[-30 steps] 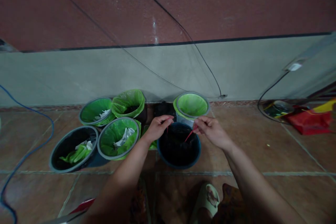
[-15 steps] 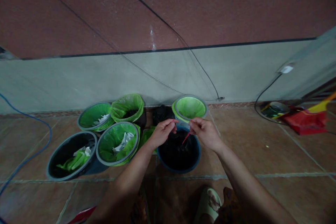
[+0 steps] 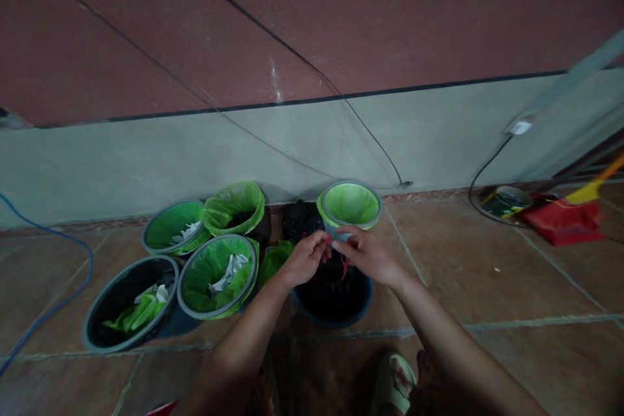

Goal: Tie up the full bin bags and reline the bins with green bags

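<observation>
My left hand (image 3: 306,258) and my right hand (image 3: 366,255) meet above a dark blue bin (image 3: 333,304) lined with a black bag. Both hands pinch thin red drawstrings (image 3: 344,266) of that bag, fingers closed and nearly touching each other. Right behind the hands stands a grey-rimmed bin with a green liner (image 3: 350,205). A black bag bundle (image 3: 298,220) lies against the wall between the bins.
Left of me are several more bins: two green-lined ones with white paper (image 3: 217,275) (image 3: 174,234), a tied green bag (image 3: 235,206), and a dark bin with green scraps (image 3: 129,302). A blue cable (image 3: 73,273) crosses the tiled floor. A red dustpan (image 3: 565,221) lies far right. My sandalled foot (image 3: 392,380) is below.
My hands have come together over the blue bin, drawing the red strings toward the middle. The view has tilted slightly.
</observation>
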Tool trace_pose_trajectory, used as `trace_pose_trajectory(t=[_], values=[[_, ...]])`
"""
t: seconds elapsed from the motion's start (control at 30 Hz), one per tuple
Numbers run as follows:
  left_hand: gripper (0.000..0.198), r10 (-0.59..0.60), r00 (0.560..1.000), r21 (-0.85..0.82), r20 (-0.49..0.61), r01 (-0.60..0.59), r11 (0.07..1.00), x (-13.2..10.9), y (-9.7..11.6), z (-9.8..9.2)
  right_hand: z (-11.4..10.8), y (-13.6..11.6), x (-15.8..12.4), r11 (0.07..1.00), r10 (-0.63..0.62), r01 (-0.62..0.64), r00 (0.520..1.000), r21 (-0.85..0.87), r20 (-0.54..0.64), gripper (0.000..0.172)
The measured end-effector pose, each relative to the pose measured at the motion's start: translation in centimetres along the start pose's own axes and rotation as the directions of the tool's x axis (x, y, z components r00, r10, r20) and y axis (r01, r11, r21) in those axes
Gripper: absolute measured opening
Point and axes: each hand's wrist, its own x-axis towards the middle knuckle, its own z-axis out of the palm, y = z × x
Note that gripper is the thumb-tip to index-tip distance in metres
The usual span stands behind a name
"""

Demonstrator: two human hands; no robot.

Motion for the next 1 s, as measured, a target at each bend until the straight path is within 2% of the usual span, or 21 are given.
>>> trace_pose_trajectory(t=[0.17,0.37,0.47,0.53,0.6,0.67,0.73,0.87,1.0], values=[[0.011,0.039,0.999,0.148,0.017,-0.041,0.988,-0.1,-0.3,0.7,1.9,0.6,0.8,0.998,0.052,-0.056,0.995,0.04,0.091,0.02],[0.011,0.009,0.999,0.344,0.038,-0.022,0.939,-0.1,-1.4,0.9,2.9,0.9,1.0,0.922,0.312,-0.332,0.942,0.2,0.126,0.02],[0.014,0.002,0.996,0.372,0.09,-0.035,0.927,-0.3,-1.9,1.1,3.0,1.1,0.9,0.889,0.385,-0.412,0.909,0.2,0.158,0.017],[0.017,0.013,0.994,0.372,0.109,-0.053,0.927,-0.5,-2.2,1.3,3.0,1.2,0.9,0.916,0.384,-0.392,0.918,0.079,0.105,0.017],[0.022,0.033,0.993,0.363,0.114,-0.072,0.929,-0.6,-2.5,1.7,2.8,1.3,1.0,0.932,0.344,-0.341,0.939,-0.12,0.01,0.019],[0.028,0.05,0.993,0.341,0.105,-0.083,0.936,-0.7,-2.7,2.2,2.6,1.3,1.0,0.901,0.304,-0.308,0.951,-0.306,-0.063,0.021],[0.033,0.055,0.995,0.308,0.088,-0.08,0.948,-0.7,-2.9,2.6,2.6,1.4,1.0,0.861,0.293,-0.308,0.951,-0.405,-0.1,0.022],[0.039,0.045,0.997,0.267,0.065,-0.061,0.962,-0.4,-2.9,2.9,2.6,1.8,1.1,0.85,0.33,-0.337,0.94,-0.404,-0.09,0.027],[0.047,0.012,0.997,0.233,0.073,-0.029,0.972,-0.4,-2.7,2.4,2.5,2.9,1.4,0.91,0.325,-0.346,0.937,-0.229,-0.125,0.026]])
